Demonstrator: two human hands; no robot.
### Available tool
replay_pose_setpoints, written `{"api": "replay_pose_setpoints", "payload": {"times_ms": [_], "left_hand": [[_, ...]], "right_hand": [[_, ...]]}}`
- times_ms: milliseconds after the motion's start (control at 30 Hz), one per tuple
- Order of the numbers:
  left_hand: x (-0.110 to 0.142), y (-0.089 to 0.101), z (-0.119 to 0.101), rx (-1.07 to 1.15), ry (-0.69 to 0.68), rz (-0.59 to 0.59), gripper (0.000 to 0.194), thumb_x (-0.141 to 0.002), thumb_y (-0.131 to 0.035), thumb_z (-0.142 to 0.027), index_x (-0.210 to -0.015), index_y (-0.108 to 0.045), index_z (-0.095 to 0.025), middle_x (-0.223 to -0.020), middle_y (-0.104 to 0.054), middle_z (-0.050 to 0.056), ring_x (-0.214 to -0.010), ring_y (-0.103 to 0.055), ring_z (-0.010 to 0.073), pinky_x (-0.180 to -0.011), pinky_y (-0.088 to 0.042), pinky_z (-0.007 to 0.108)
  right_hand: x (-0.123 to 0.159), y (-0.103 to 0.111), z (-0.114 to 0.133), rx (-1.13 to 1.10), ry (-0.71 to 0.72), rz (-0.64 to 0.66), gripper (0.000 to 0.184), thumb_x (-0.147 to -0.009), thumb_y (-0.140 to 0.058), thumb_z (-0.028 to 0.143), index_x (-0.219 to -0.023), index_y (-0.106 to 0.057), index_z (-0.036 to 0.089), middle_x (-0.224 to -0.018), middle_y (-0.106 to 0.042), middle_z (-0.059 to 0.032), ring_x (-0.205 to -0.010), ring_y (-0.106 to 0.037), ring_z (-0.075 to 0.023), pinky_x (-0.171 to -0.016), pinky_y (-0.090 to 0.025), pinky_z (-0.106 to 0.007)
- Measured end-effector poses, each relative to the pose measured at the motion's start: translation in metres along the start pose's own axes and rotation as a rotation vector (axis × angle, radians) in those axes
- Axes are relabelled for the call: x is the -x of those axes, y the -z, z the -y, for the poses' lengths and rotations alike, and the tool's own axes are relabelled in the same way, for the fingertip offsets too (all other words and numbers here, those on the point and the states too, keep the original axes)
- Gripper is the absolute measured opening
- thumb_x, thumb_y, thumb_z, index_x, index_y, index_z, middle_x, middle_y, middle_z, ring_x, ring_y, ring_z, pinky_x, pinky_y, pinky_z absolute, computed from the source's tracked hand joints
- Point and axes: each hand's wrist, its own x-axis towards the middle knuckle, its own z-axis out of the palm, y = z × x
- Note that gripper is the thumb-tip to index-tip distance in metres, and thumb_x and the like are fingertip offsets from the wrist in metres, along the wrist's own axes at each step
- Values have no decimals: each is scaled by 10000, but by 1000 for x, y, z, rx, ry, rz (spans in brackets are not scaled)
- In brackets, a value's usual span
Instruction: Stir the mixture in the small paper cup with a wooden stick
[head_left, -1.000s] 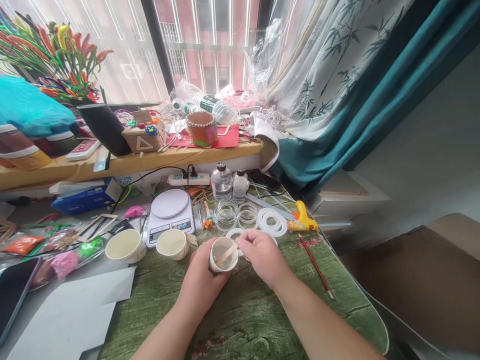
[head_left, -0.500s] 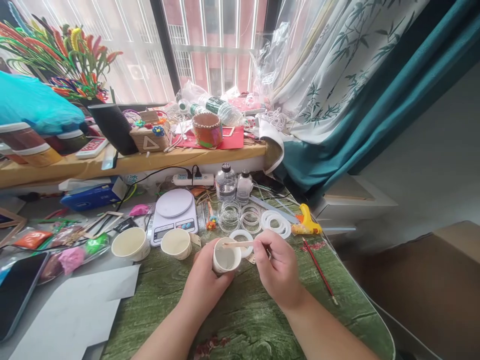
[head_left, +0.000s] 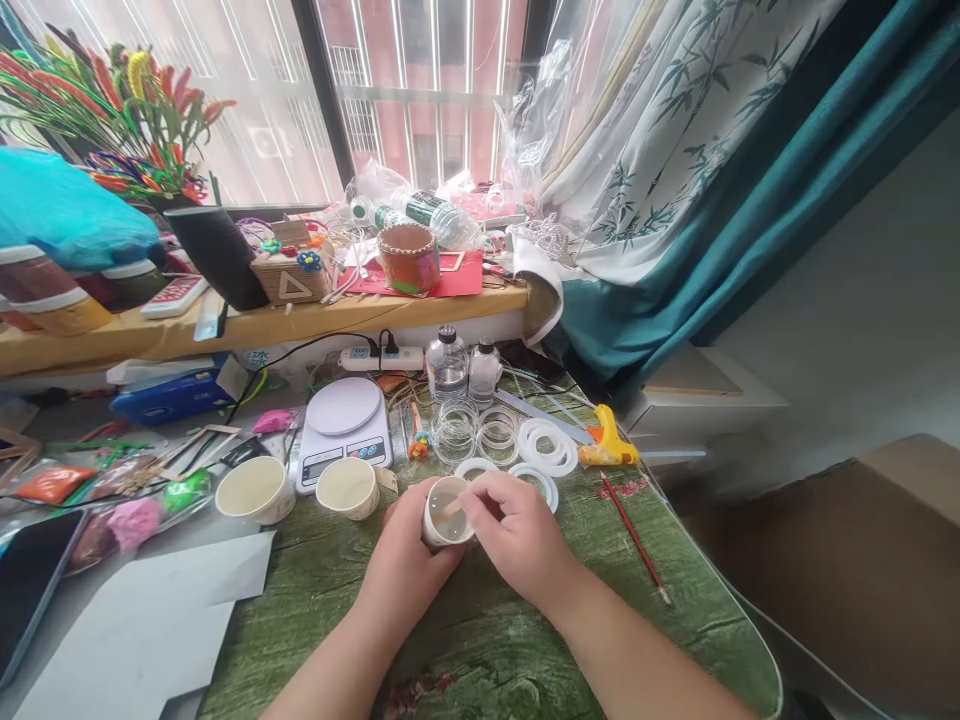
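Note:
A paper cup [head_left: 433,532] with cloudy, clear liquid in it is wrapped by my left hand [head_left: 403,550]. My right hand [head_left: 517,535] pinches a flat wooden stick [head_left: 453,508], and its lower end dips into the liquid. Just behind my hands lie white ring molds [head_left: 546,447] and several clear rings [head_left: 454,432]. Two more paper cups stand to the left, a nearer-to-hand one [head_left: 347,490] and a wider one [head_left: 256,492]. The right fingers partly cover the cup's rim.
A kitchen scale [head_left: 345,425] sits behind the cups, with two clear bottles [head_left: 448,365] to its right. At the right are a yellow glue gun [head_left: 611,440] and a red pencil [head_left: 636,538]. Grey sheets [head_left: 150,630] and a phone [head_left: 34,590] lie at left.
My right hand has moved left and closer to the cup. The stick has gone from lying across the rim to tilting down into the liquid. My left hand keeps its hold.

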Motion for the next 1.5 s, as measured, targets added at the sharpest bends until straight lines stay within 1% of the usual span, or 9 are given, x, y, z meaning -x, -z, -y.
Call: {"api": "replay_pose_setpoints", "payload": {"times_ms": [67, 167, 300, 400, 500, 633, 1233, 1333, 1500], "left_hand": [[0, 0, -2, 5, 9, -11, 490, -770, -764, -167, -1248, -706, -257, -1224, -751, 103, -1138, -707, 320, -993, -560, 473], [1, 0, -4, 12, 21, -22, 495, -775, -770, -172, -1258, -699, -255, -1233, -748, 105, -1148, -704, 319, -1004, -553, 474], [2, 0, -3, 25, 27, -12, 472, -780, -768, -183, -1243, -702, -248, -1216, -752, 104, -1138, -706, 320, -989, -559, 468], [2, 0, -2, 41, 25, -9, 487, -771, -773, -187, -1249, -701, -245, -1209, -753, 107, -1142, -704, 324, -981, -566, 467], [2, -1, -1, 44, 17, -10, 504, -775, -769, -188, -1269, -692, -244, -1214, -752, 110, -1150, -701, 324, -984, -567, 470], [2, -1, 2, 9, 14, 3, 507, -796, -761, -199, -1293, -673, -247, -1252, -741, 115, -1182, -690, 330, -994, -560, 476], [2, 0, 3, -56, 15, 32, 550, -814, -764, -209, -1343, -627, -268, -1328, -713, 114, -1227, -671, 339, -1045, -522, 510], [2, 0, 2, -53, 19, 45, 529, -818, -758, -210, -1327, -630, -275, -1331, -711, 106, -1235, -668, 337, -1061, -514, 516], [0, 0, 0, -7, 3, 34, 492, -808, -759, -205, -1287, -664, -260, -1261, -739, 108, -1160, -704, 326, -994, -560, 473]], "right_hand": [[-1, 2, 0, -23, -21, -76, 225, -1025, -540, 297, -865, -669, 209, -814, -676, -16, -769, -603, -164, -715, -446, -270], [-3, 6, -3, 93, -6, -143, 231, -1026, -526, 293, -857, -657, 206, -800, -649, -19, -757, -578, -169, -705, -418, -283], [-4, 4, -5, 181, -61, -50, 246, -945, -564, 235, -702, -543, 203, -685, -539, 7, -653, -478, -149, -618, -332, -285], [-4, 1, -7, -55, -203, 17, 244, -942, -580, 293, -716, -561, 203, -672, -552, 13, -645, -487, -145, -602, -355, -267], [-5, 0, -11, -317, -317, -73, 266, -950, -593, 389, -762, -586, 201, -656, -533, 28, -614, -464, -131, -573, -363, -249], [-9, 3, -20, -545, -394, -202, 285, -916, -637, 438, -764, -546, 215, -556, -384, 85, -507, -313, -103, -485, -258, -234], [-1, 12, -9, -428, -161, -377, 302, -990, -604, 479, -845, -588, 215, -640, -481, 47, -552, -400, -117, -526, -347, -244], [0, 15, -5, -282, -77, -322, 287, -1026, -548, 420, -823, -584, 220, -655, -494, 32, -585, -443, -136, -561, -375, -260], [-1, 14, -1, 169, 156, -81, 265, -1033, -514, 289, -792, -589, 209, -742, -549, -11, -691, -497, -159, -663, -376, -292]]}}
